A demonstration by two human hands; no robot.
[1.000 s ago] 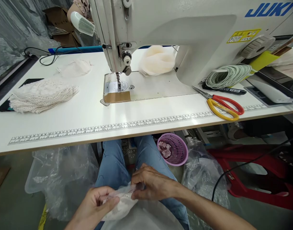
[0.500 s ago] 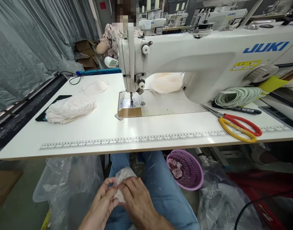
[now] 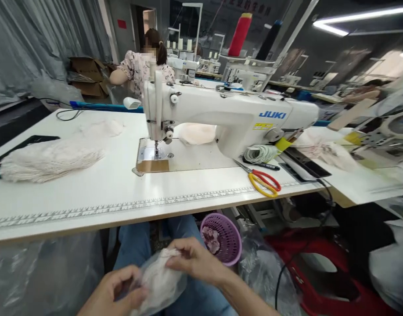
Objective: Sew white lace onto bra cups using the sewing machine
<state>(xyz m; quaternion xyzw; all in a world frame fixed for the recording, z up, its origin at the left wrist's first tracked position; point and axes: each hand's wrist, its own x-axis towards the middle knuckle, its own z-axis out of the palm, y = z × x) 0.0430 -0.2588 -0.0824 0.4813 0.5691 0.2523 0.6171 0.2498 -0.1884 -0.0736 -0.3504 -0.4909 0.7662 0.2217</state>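
Over my lap, my left hand [image 3: 117, 292] and my right hand [image 3: 196, 261] both pinch a small clear plastic bag with pale lace pieces [image 3: 160, 281] inside. The left grips its lower left side, the right its top right edge. Both hands sit below the front edge of the white sewing table [image 3: 99, 199], above my blue jeans [image 3: 135, 243]. A white JUKI sewing machine [image 3: 228, 116] stands on the table ahead of me.
A pile of white lace [image 3: 45, 160] lies at the table's left. Red-and-yellow scissors [image 3: 264, 182] and a coil of white cord [image 3: 260, 153] lie right of the machine. A purple basket [image 3: 223, 237] sits under the table, with plastic bags on the floor. Another person sews behind.
The camera has tilted up, so more of the room shows. My hands stay on the lace bag in my lap, now spread slightly wider apart than half a second ago.
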